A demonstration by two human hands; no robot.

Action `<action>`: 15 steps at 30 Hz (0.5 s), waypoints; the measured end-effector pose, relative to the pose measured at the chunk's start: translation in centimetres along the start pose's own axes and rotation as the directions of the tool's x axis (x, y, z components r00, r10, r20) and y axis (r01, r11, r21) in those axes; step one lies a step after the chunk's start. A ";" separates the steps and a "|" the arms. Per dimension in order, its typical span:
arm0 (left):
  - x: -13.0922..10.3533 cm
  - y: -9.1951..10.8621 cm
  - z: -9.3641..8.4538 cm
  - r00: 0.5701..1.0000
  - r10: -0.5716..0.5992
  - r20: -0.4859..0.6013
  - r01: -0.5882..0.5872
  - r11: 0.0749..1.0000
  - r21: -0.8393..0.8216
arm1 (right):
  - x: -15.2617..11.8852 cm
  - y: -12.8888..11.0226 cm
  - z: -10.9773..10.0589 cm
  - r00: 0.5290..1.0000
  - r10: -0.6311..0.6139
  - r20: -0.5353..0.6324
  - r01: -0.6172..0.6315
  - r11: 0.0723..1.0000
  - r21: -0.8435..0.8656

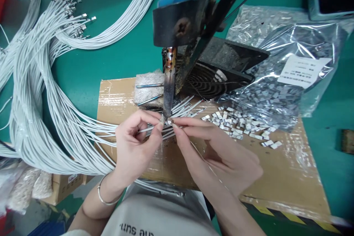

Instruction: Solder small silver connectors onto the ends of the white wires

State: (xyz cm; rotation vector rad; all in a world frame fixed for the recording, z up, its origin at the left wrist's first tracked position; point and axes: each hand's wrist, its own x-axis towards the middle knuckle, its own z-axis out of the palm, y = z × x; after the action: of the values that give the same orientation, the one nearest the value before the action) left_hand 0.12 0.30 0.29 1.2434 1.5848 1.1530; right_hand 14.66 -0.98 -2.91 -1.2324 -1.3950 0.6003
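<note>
My left hand [139, 140] is closed in a pinch on the end of a white cable [142, 130], just below the soldering iron [169, 96]. The iron hangs tip down in a black clamp, its tip at my fingertips. A small metal connector [168, 122] sits between my two hands at that tip; the fingers partly cover it. My right hand [204, 147] is also pinched, with a thin solder wire [203, 159] running from its fingers down across the palm. More white cable ends [182, 108] lie behind my fingers.
A large bundle of white cables [30, 118] covers the left side. Loose metal connectors [238, 121] lie on the cardboard [284, 169] to the right, by a plastic bag [315, 48]. A black fan [210, 79] stands behind the iron, beside a wrapped block [149, 79].
</note>
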 end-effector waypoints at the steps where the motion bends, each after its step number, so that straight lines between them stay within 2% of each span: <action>1: 0.0 0.0 0.0 1.000 -0.004 0.003 0.004 1.000 -0.001 | 0.0 0.0 0.0 1.000 0.003 0.001 -0.003 1.000 -0.002; 9: 0.0 0.1 0.1 1.000 -0.030 0.007 0.030 0.999 -0.015 | -0.6 0.3 0.1 0.999 0.041 -0.007 -0.040 0.997 0.072; 12: -0.1 0.1 0.1 0.999 -0.044 0.012 0.044 0.999 -0.020 | -0.8 0.1 0.2 0.995 0.105 0.006 -0.104 0.987 0.120; 15: -0.4 0.0 0.0 0.998 -0.051 0.042 0.052 0.998 -0.037 | -0.7 -0.1 -0.1 0.974 0.212 -0.077 -0.200 0.971 0.131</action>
State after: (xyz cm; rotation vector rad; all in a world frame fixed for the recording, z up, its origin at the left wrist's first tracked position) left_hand 0.25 -0.10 0.35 1.1876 1.5486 1.1132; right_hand 14.60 -1.67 -3.08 -1.2982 -1.1452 0.7529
